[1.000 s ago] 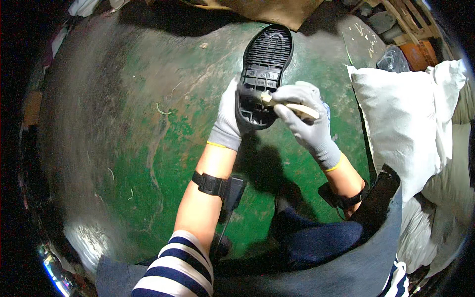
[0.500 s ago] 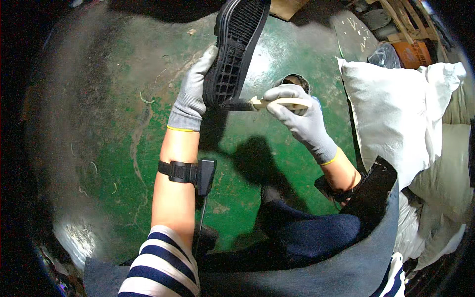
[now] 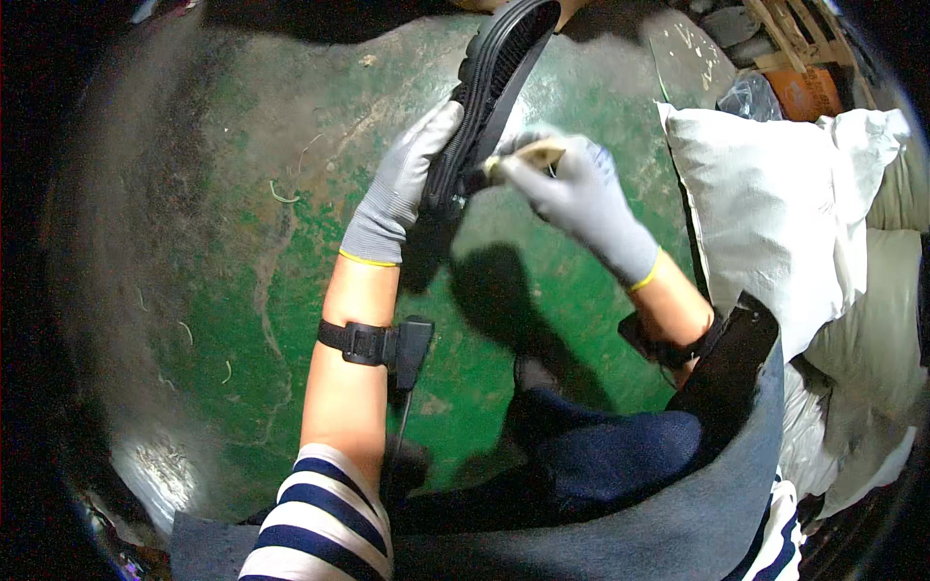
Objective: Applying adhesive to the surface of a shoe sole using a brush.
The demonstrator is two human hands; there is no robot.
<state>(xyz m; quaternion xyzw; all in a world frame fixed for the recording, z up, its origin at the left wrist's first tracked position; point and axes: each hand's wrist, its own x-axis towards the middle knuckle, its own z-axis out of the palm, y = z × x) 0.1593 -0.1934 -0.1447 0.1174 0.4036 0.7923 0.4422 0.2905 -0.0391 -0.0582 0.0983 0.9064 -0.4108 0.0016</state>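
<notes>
The left hand grips the shoe sole, tilted at twelve o'clock, by its nine-o'clock edge. The right hand, at one o'clock, is closed around the brush, bristles at the sole's six-o'clock end; steady the sole and stroke evenly

Left hand extended forward, right hand curled inward

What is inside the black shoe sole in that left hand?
Dark ribs show in the upper part of the sole. Lower down, its tilt and the brush in the right hand cover much of the hollow, so that part cannot be seen.
</notes>
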